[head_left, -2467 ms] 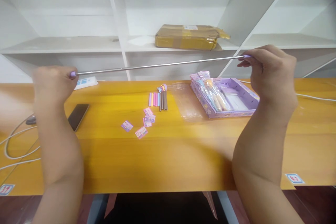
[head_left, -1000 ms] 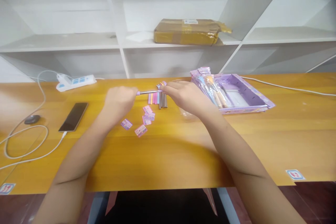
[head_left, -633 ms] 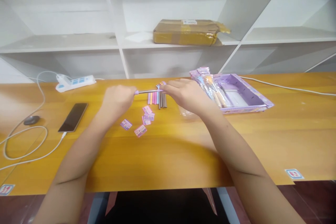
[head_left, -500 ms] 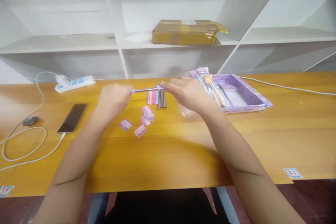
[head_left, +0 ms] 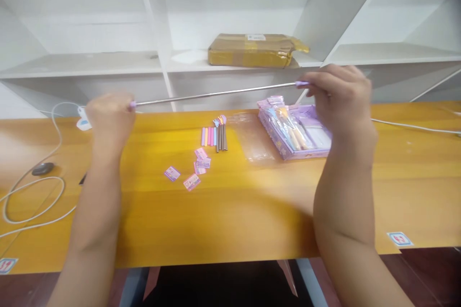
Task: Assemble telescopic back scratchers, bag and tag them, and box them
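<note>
A telescopic back scratcher (head_left: 216, 93) with a thin metal rod is stretched out above the table, pulled long between both fists. My left hand (head_left: 110, 117) is closed round its purple handle, of which only the tip shows. At the other end, my right hand (head_left: 342, 98) pinches the purple head, mostly covered by the fingers. Below the rod lie several metal tubes with coloured claw-shaped heads (head_left: 222, 136) and a row of pastel handles (head_left: 209, 136). Small printed cards (head_left: 192, 182) are scattered nearer me.
A purple box (head_left: 306, 153) holds bagged back scratchers (head_left: 291, 127), with a clear plastic bag (head_left: 257, 146) beside it. On the left are a black mouse (head_left: 42, 168), white cables and a partly hidden power strip (head_left: 83, 120). A taped carton (head_left: 250, 50) rests on the shelf.
Both hands have risen and moved apart, left hand leftward and right hand rightward. The rod between them has become much longer. My left arm now covers most of the phone.
</note>
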A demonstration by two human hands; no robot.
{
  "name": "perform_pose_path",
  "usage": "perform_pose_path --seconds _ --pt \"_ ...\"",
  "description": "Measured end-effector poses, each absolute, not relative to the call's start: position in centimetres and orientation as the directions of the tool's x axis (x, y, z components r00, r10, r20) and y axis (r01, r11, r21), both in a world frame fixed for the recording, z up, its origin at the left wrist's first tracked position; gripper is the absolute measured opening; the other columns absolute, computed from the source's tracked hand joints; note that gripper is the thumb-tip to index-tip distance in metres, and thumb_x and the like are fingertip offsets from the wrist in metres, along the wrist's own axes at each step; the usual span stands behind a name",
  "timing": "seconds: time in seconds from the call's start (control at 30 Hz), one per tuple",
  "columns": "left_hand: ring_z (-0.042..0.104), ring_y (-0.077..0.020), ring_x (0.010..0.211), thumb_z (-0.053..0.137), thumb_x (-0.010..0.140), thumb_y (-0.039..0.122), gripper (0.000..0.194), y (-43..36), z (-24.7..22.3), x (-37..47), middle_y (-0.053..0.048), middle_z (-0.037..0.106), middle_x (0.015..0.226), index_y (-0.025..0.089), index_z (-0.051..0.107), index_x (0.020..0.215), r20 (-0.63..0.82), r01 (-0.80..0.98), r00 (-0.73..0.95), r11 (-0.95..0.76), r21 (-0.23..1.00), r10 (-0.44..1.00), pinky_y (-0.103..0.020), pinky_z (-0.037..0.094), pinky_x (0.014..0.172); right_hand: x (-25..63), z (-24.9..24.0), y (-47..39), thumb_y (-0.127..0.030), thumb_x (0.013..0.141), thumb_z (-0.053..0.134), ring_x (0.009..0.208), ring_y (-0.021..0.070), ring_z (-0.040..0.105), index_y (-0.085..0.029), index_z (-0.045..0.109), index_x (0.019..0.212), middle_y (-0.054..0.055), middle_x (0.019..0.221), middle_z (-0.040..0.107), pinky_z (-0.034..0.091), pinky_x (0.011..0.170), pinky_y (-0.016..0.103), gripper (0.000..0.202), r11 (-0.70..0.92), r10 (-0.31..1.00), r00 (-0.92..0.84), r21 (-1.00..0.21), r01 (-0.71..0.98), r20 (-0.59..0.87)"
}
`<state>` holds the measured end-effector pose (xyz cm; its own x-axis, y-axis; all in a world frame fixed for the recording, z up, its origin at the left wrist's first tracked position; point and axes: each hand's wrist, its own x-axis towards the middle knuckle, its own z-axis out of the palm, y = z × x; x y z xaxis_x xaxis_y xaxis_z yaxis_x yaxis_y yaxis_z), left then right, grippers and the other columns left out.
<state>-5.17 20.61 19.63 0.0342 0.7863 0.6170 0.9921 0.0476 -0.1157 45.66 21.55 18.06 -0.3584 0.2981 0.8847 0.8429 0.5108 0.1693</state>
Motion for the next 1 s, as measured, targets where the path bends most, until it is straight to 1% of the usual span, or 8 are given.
perform_pose_path --seconds 0.07,0.13,0.23,0.3,0.5,0.7,0.87,1.0 --pt "0.025 -0.0204 0.070 0.054 0.092 0.017 0.038 20.7 20.1 -7.3 0.000 0.027 0.068 0.024 0.027 0.067 0.651 0.991 0.005 0.084 -0.106 0.759 -0.035 0.018 0.063 48.3 18.2 21.6 -0.017 0.107 0.055 0.078 0.0188 0.070 -0.025 0.081 0.101 0.006 0.086 0.080 0.044 0.081 0.036 0.027 0.480 0.265 -0.279 0.124 0.869 0.923" --pt "0.022 -0.0213 0.071 0.052 0.094 0.019 0.038 20.5 20.4 -9.4 -0.001 0.024 0.070 0.025 0.024 0.069 0.703 0.982 -0.078 0.175 -0.067 0.707 -0.035 0.015 0.064 50.6 18.4 21.4 -0.014 0.101 0.058 0.080 0.0211 0.074 -0.024 0.080 0.095 0.008 0.085 0.080 0.050 0.084 0.037 0.025 0.376 0.310 -0.137 0.011 0.926 0.941" --pt "0.022 -0.0225 0.073 0.040 0.105 0.023 0.039 19.9 20.9 -11.5 -0.001 0.025 0.071 0.025 0.024 0.070 0.718 0.979 -0.090 0.195 -0.064 0.690 -0.036 0.014 0.066 52.8 18.6 20.9 -0.008 0.091 0.060 0.086 0.0251 0.079 -0.024 0.077 0.087 0.010 0.083 0.080 0.055 0.086 0.038 0.024 0.166 0.355 0.095 -0.162 0.973 0.930" --pt "0.024 -0.0231 0.074 0.031 0.110 0.026 0.041 19.7 21.1 -12.1 -0.001 0.025 0.071 0.025 0.025 0.070 0.698 0.981 -0.065 0.173 -0.085 0.713 -0.036 0.015 0.067 53.4 18.6 20.7 -0.006 0.088 0.059 0.087 0.0263 0.079 -0.025 0.075 0.086 0.010 0.082 0.080 0.056 0.085 0.039 0.025 0.116 0.358 0.169 -0.224 0.968 0.918" --pt "0.032 -0.0221 0.077 0.044 0.099 0.020 0.031 20.4 20.6 -11.3 -0.001 0.030 0.071 0.024 0.034 0.069 0.616 0.975 -0.020 0.151 -0.162 0.787 -0.034 0.021 0.068 52.8 17.8 20.7 -0.016 0.099 0.054 0.088 0.0248 0.078 -0.027 0.077 0.100 0.013 0.100 0.082 0.056 0.090 0.039 0.026 0.198 0.455 0.153 -0.266 0.943 0.877" --pt "0.032 -0.0212 0.075 0.045 0.098 0.020 0.028 20.8 20.4 -10.9 -0.001 0.032 0.072 0.023 0.039 0.071 0.590 0.963 -0.015 0.171 -0.209 0.807 -0.033 0.021 0.065 53.0 17.0 21.2 -0.022 0.106 0.056 0.078 0.0201 0.078 -0.024 0.077 0.116 0.015 0.117 0.081 0.055 0.074 0.034 0.024 0.263 0.445 0.147 -0.286 0.921 0.883" --pt "0.032 -0.0208 0.075 0.046 0.097 0.021 0.027 20.8 20.4 -11.2 -0.001 0.033 0.071 0.023 0.042 0.071 0.610 0.960 -0.010 0.179 -0.216 0.792 -0.034 0.020 0.066 53.0 16.8 21.5 -0.018 0.106 0.057 0.079 0.0181 0.079 -0.022 0.075 0.130 0.012 0.112 0.083 0.054 0.070 0.030 0.029 0.259 0.469 0.166 -0.315 0.913 0.867" --pt "0.034 -0.0209 0.077 0.043 0.100 0.023 0.028 20.9 20.2 -11.2 -0.002 0.043 0.074 0.022 0.051 0.073 0.598 0.952 -0.011 0.192 -0.240 0.801 -0.034 0.021 0.067 52.4 17.0 21.8 -0.018 0.110 0.050 0.072 0.0145 0.076 -0.022 0.072 0.126 0.010 0.110 0.081 0.053 0.070 0.028 0.027 0.236 0.485 0.189 -0.336 0.912 0.854"
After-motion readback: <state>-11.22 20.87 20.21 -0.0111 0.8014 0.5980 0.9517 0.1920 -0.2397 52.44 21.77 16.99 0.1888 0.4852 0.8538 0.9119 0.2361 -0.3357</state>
